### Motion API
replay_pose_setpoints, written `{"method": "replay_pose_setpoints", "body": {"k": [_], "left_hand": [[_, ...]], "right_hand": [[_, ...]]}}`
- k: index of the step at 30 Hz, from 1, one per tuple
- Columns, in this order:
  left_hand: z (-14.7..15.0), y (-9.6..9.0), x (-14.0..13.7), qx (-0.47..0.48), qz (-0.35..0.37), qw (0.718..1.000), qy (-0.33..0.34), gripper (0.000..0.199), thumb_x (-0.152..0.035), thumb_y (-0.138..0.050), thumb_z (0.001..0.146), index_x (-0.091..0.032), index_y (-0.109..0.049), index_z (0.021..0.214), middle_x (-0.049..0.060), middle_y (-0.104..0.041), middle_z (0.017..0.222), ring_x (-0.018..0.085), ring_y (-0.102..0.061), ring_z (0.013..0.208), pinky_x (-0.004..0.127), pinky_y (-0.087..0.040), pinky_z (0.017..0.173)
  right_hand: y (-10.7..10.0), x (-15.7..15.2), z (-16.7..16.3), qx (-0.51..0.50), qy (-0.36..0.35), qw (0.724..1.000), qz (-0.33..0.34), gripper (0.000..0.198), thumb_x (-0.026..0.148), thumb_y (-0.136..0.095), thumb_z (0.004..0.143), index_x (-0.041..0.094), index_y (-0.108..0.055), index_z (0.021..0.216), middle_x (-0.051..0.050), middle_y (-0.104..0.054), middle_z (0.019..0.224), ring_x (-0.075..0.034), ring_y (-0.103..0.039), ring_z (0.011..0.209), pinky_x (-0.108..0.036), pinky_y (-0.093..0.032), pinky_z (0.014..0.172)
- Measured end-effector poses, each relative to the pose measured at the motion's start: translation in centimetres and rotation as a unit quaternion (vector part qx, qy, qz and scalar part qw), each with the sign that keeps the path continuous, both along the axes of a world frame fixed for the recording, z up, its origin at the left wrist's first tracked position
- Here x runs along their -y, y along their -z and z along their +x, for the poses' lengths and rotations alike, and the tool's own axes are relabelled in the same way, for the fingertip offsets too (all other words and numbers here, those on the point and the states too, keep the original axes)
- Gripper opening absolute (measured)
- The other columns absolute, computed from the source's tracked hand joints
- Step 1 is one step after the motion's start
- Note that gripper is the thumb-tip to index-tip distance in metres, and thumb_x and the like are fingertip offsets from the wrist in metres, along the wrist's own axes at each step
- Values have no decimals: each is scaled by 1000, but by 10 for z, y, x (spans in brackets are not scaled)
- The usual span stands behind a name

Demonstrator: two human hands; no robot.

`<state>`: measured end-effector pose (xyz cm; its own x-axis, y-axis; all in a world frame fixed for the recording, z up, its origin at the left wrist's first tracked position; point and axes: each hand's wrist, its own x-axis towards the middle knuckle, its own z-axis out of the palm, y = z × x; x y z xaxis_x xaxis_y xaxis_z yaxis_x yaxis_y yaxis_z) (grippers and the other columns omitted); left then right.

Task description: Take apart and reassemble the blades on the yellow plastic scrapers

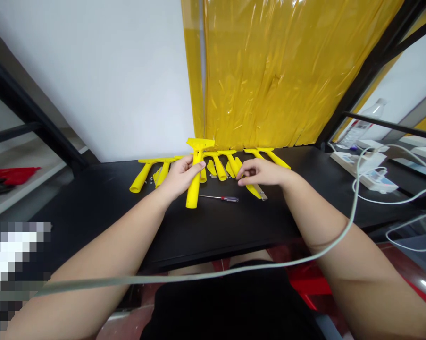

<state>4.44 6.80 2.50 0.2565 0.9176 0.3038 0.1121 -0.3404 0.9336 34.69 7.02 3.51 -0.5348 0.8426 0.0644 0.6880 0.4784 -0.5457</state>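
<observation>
My left hand (180, 178) is closed around the handle of a yellow plastic scraper (192, 189), held upright with its wide head at the top. My right hand (260, 172) hovers at the right of the row of parts, fingers loosely curled with a gap to the thumb; nothing shows between them. Just below it lie a yellow blade cover (254, 191) and a metal blade piece (261, 192). A screwdriver (227, 199) with a clear handle lies on the black table (213, 231), between my hands.
More yellow scraper handles (140, 178) lie in a row along the back of the table, small covers and metal bits among them. A pale cable (234, 271) crosses in front of my body. At right stand a power strip (366, 172) and a plastic bottle (363, 125).
</observation>
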Motion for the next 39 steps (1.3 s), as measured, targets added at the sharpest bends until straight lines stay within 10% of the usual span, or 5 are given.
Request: {"method": "replay_pose_setpoints", "body": {"k": [9, 12, 15, 21, 39], "left_hand": [[-1, -1, 2, -4, -1, 1000, -4, 28, -43, -75, 85, -18, -63, 87, -1, -61, 68, 13, -56, 61, 25, -44, 56], [-1, -1, 1, -4, 2, 1000, 6, 29, -44, -75, 85, -18, -64, 88, -1, -60, 69, 13, -56, 60, 25, -44, 56], [-1, 0, 1, -12, 4, 1000, 6, 28, -44, -74, 85, -18, -63, 87, -1, -60, 69, 12, -54, 59, 24, -42, 55], [-1, 0, 2, -27, -1, 1000, 5, 34, -47, -78, 81, -18, -61, 86, -2, -60, 70, 12, -55, 61, 25, -44, 57], [0, -3, 4, -26, 7, 1000, 8, 39, -50, -80, 79, -17, -59, 85, -3, -59, 70, 12, -54, 61, 24, -42, 58]], "right_hand": [[-7, 28, -34, 29, -118, 992, 28, 7, 25, -76, 81, 20, -71, 84, -3, -68, 91, -17, -60, 82, -29, -46, 76], [-15, 18, -2, -120, -45, 991, -23, 22, 40, -76, 84, 20, -68, 92, -4, -73, 90, -19, -67, 84, -32, -53, 79], [-19, 3, 24, -243, 96, 963, 60, 28, 44, -77, 80, 20, -67, 91, -6, -75, 91, -22, -71, 86, -35, -57, 83], [-4, -23, 45, -230, 281, 911, 193, 21, 36, -73, 82, 18, -68, 92, -10, -77, 92, -24, -73, 82, -37, -60, 78], [10, -36, 54, -140, 343, 909, 191, 12, 28, -73, 80, 17, -68, 82, -7, -75, 79, -22, -70, 74, -35, -57, 75]]}}
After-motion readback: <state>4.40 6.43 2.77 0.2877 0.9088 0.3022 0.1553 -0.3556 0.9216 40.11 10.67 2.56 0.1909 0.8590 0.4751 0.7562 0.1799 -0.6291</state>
